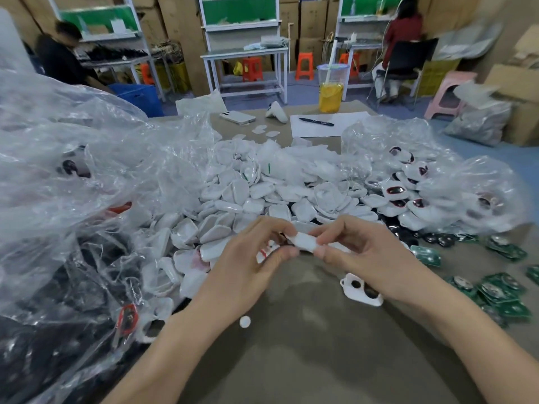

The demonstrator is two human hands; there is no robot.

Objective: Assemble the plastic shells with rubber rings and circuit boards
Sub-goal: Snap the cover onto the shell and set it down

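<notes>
A: Entry one, the piece in hand?

B: White plastic shell (304, 242), one unit, held above the table (306, 360). The left hand (250, 263) grips its left end, fingers (277, 228) curled over it. The right hand (367, 255) pinches its right end between thumb and fingers.

A: Remaining stock, placed against that shell?

B: Heap of white shells (262, 196), just behind it. Green circuit boards (495, 290), well to its right. Dark round parts (408, 236), near its right. Two-holed shell (361, 293), flat on the table, nearer the person, partly under the right wrist. Small white round piece (245, 321), nearer and to its left. Clear plastic bag (73, 170), far left, contents blurred.
</notes>
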